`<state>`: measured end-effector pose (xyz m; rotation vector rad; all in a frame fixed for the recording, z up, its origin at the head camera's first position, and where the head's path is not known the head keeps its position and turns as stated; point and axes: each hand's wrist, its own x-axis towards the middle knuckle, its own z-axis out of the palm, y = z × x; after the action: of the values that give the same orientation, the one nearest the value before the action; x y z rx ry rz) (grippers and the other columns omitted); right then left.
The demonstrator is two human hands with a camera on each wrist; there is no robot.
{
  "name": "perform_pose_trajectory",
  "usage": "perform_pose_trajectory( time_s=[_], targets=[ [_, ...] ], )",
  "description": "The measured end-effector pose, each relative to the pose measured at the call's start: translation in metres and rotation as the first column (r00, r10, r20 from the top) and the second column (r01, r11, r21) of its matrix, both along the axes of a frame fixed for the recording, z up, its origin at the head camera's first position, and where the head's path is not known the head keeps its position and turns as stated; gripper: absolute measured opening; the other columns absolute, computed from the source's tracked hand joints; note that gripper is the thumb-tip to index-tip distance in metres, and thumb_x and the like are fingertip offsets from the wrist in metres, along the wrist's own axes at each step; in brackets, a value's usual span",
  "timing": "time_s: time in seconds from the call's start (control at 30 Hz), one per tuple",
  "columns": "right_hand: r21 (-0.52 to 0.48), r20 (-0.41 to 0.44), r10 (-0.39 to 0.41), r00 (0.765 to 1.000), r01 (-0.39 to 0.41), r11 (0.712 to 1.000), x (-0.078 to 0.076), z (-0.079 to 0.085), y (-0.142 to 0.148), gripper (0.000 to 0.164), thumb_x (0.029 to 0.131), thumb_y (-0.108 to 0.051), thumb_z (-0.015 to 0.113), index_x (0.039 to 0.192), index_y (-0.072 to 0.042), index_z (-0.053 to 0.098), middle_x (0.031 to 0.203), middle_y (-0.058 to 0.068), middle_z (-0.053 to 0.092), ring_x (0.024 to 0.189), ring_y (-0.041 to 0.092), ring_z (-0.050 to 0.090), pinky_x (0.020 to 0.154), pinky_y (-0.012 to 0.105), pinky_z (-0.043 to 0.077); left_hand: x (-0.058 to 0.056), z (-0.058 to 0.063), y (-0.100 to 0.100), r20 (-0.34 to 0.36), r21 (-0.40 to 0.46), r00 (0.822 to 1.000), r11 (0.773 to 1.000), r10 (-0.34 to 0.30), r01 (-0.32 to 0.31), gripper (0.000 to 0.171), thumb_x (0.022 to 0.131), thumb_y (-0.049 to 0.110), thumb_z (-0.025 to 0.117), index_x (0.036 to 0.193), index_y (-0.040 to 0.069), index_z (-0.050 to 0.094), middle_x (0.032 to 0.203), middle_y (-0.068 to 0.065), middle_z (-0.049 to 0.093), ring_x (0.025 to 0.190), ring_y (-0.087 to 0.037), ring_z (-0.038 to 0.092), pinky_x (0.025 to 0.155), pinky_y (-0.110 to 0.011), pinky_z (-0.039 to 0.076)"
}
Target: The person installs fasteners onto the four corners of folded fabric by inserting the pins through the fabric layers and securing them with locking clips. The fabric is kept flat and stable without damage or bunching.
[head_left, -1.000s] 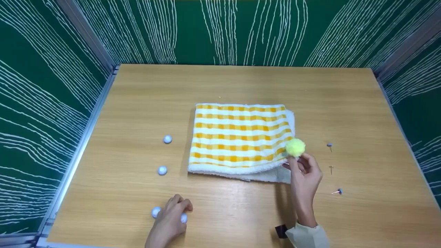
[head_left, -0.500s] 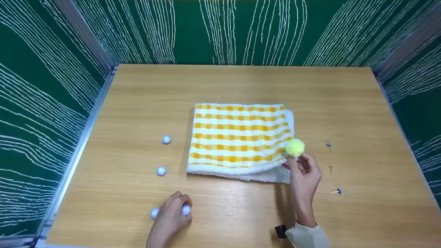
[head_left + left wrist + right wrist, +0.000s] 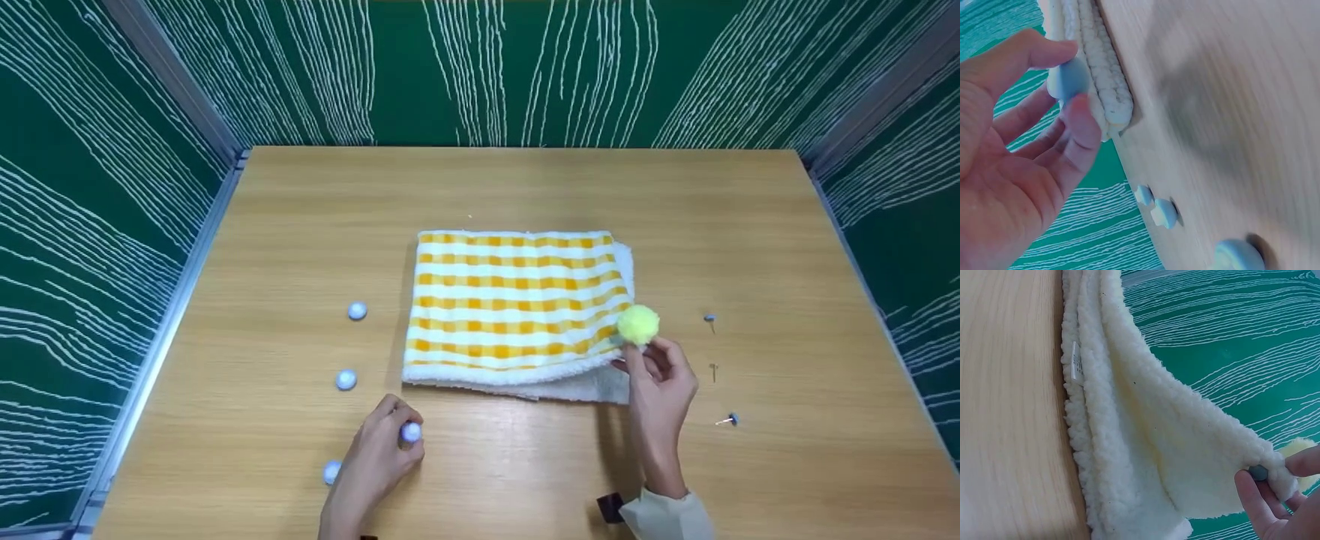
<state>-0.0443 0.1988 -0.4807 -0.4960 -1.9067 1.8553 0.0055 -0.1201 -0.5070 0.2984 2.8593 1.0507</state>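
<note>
A folded yellow-and-white checked blanket (image 3: 517, 304) with a white fleecy edge lies mid-table. My right hand (image 3: 660, 397) pinches its lifted near right corner. On top of that corner sits a fluffy yellow pompom (image 3: 638, 325), and a small grey-blue disc (image 3: 1258, 472) shows underneath between thumb and finger in the right wrist view. Left of the blanket's front edge, my left hand (image 3: 379, 454) pinches a pale blue mushroom-shaped knob (image 3: 1069, 79) with thumb and fingertips. The knob's underside is hidden.
Three similar knobs, a far one (image 3: 357, 310), a middle one (image 3: 346, 379) and a near one (image 3: 331, 472), stand at the left. Three pins lie right of the blanket: a far pin (image 3: 710, 319), a middle pin (image 3: 714, 372) and a near pin (image 3: 731, 420). Green walls surround the table (image 3: 517, 187).
My left hand has taken hold of the mushroom-shaped knob and moved it slightly forward, toward the blanket. The right hand has stayed at the blanket corner.
</note>
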Motion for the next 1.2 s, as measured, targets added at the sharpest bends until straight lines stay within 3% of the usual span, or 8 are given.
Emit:
perform_pose_trajectory(
  time_s=[0.23,0.53,0.77,0.97,1.2],
  targets=[
    [0.01,0.025,-0.003,1.0,0.002,1.0,0.0,-0.007,0.002,0.025,0.089,-0.004,0.062,0.113,0.004,0.058,0.101,0.012,0.059,0.085,0.018,0.065,0.074,0.033,0.054,-0.01,0.004,0.007,-0.049,0.015,0.999,1.0,0.004,-0.003,0.022,0.072,0.0,0.072,0.094,0.001,0.069,0.091,0.001,0.054,0.086,-0.018,0.06,0.08,-0.03,0.053],
    [0.019,0.026,0.007,1.0,-0.007,1.0,-0.001,-0.008,0.003,0.025,0.089,-0.003,0.062,0.112,0.005,0.058,0.101,0.012,0.06,0.084,0.017,0.065,0.074,0.033,0.054,-0.024,0.011,0.017,-0.215,0.103,0.977,0.994,-0.005,0.028,0.025,0.069,-0.008,0.071,0.093,0.0,0.066,0.093,-0.002,0.055,0.086,-0.016,0.059,0.076,-0.025,0.052],
    [0.014,0.02,0.002,1.0,-0.002,1.0,-0.001,-0.008,0.003,0.026,0.088,-0.001,0.062,0.113,0.006,0.058,0.1,0.012,0.06,0.084,0.017,0.065,0.073,0.032,0.055,-0.032,0.016,0.023,-0.225,0.193,0.974,0.98,0.003,0.042,0.025,0.074,-0.006,0.072,0.097,0.0,0.062,0.094,-0.004,0.059,0.08,-0.015,0.058,0.054,-0.018,0.049],
    [-0.01,-0.028,-0.008,1.0,0.007,1.0,-0.001,-0.008,0.003,0.024,0.086,0.002,0.063,0.108,0.008,0.06,0.096,0.015,0.06,0.079,0.018,0.066,0.07,0.034,0.055,-0.04,0.018,0.029,-0.249,0.223,0.968,0.974,0.021,0.036,0.027,0.075,-0.003,0.075,0.097,0.001,0.059,0.088,-0.004,0.061,0.076,-0.016,0.061,0.053,-0.019,0.049],
    [0.017,-0.004,0.002,1.0,-0.002,1.0,-0.001,-0.006,0.004,0.025,0.088,-0.002,0.063,0.111,0.006,0.06,0.099,0.012,0.06,0.082,0.017,0.065,0.071,0.031,0.055,-0.05,0.023,0.039,-0.245,0.243,0.969,0.969,0.023,0.038,0.026,0.077,0.001,0.075,0.096,0.004,0.058,0.085,-0.004,0.063,0.064,-0.018,0.058,0.052,-0.02,0.048]
  ],
)
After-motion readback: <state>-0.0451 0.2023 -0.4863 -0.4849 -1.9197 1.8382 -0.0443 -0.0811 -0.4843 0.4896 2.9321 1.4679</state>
